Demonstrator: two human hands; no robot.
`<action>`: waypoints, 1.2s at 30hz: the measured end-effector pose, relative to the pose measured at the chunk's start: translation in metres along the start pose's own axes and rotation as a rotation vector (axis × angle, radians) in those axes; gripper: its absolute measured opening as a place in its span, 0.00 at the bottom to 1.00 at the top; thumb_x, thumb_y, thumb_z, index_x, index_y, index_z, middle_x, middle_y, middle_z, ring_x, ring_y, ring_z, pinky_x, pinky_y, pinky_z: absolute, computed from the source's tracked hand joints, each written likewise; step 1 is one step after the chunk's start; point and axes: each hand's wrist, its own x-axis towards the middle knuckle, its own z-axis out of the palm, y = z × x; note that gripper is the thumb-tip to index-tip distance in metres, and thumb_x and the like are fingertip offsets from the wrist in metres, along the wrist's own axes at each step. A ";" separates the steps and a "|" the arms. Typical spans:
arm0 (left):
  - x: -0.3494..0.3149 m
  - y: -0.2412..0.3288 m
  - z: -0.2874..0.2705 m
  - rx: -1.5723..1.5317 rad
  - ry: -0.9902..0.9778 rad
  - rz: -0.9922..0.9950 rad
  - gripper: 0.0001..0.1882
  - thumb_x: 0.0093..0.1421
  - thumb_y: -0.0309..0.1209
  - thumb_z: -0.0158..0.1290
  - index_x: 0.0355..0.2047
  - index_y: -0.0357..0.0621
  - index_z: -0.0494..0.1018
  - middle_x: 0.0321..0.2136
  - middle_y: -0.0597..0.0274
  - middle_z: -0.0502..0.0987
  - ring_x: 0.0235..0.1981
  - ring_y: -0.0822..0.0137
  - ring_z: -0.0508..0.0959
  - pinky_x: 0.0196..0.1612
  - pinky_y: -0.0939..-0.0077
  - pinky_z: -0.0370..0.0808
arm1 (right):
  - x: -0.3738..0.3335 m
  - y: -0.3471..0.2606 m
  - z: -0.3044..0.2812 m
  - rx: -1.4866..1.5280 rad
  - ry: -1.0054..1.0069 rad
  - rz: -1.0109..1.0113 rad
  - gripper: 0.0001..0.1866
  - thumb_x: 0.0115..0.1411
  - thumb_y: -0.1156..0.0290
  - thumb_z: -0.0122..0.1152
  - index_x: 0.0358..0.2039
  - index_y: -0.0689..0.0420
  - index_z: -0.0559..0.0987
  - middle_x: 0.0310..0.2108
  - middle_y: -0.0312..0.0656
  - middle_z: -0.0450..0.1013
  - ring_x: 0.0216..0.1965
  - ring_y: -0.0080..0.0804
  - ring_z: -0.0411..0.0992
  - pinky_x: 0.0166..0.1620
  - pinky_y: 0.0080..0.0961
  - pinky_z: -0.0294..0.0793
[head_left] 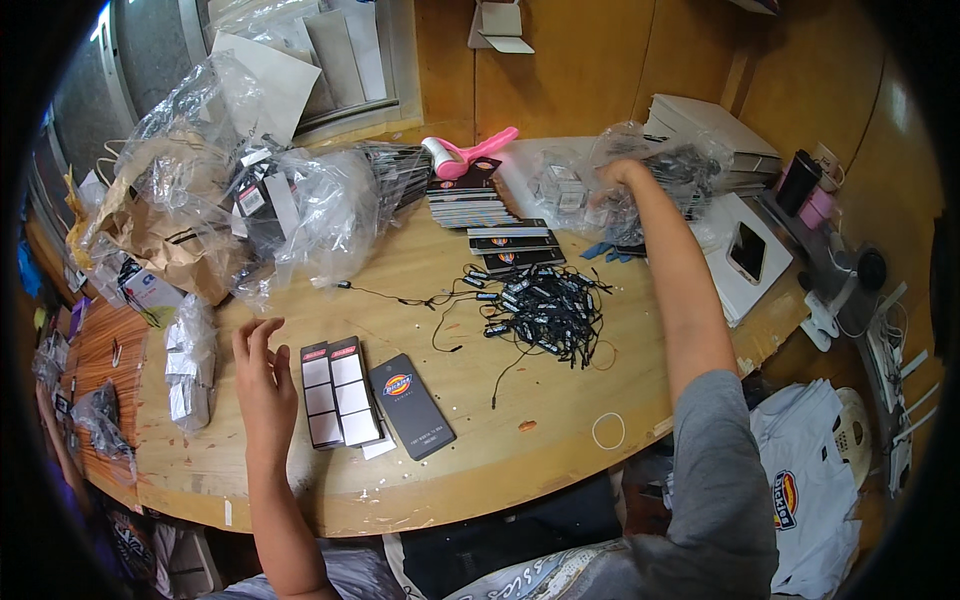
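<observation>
My left hand [264, 375] is raised just left of two stacks of black hang tags [342, 395] with white label panels. Its fingers are loosely bent and apart, with nothing in them. A single black hang tag [412, 408] with a coloured oval emblem lies to the right of these stacks. My right arm stretches to the back of the table, where my right hand [622, 178] dips into a clear plastic bag [680, 165] of dark items. Plastic and the hand itself hide those fingertips. Between my arms lies a tangled heap of black tag strings [548, 312].
Stacked black tags [470, 208] stand at the back beside a pink-and-white handheld tool [470, 152]. Crumpled plastic bags [330, 205] and a brown paper bag [175, 215] crowd the left. A phone [746, 250] rests on white sheets at right. A rubber band [608, 431] lies near the front edge.
</observation>
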 end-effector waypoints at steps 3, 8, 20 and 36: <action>0.001 0.003 -0.002 -0.017 -0.015 -0.041 0.15 0.50 0.16 0.41 0.38 0.41 0.64 0.37 0.59 0.63 0.23 0.71 0.65 0.25 0.82 0.66 | -0.016 -0.007 -0.001 0.202 -0.095 0.116 0.31 0.29 0.63 0.65 0.37 0.64 0.69 0.34 0.51 0.69 0.29 0.36 0.69 0.31 0.30 0.70; 0.001 0.002 -0.002 -0.022 -0.040 -0.042 0.15 0.50 0.15 0.41 0.38 0.41 0.64 0.38 0.57 0.62 0.26 0.66 0.68 0.27 0.77 0.66 | -0.005 0.002 0.016 0.019 0.041 -0.008 0.33 0.28 0.65 0.66 0.39 0.63 0.69 0.37 0.50 0.68 0.34 0.36 0.68 0.33 0.30 0.70; 0.004 0.004 0.001 -0.025 -0.077 -0.031 0.16 0.48 0.13 0.40 0.37 0.41 0.64 0.38 0.54 0.62 0.30 0.59 0.69 0.28 0.74 0.66 | 0.022 0.060 0.034 0.302 0.226 -0.151 0.28 0.42 0.71 0.57 0.46 0.58 0.62 0.34 0.48 0.69 0.33 0.38 0.68 0.36 0.29 0.69; 0.001 -0.003 0.005 -0.002 -0.124 -0.098 0.15 0.49 0.13 0.38 0.37 0.40 0.64 0.38 0.55 0.62 0.33 0.59 0.68 0.29 0.74 0.67 | 0.014 0.038 0.017 0.573 0.288 0.035 0.14 0.50 0.65 0.45 0.34 0.60 0.71 0.28 0.45 0.68 0.28 0.33 0.66 0.28 0.28 0.66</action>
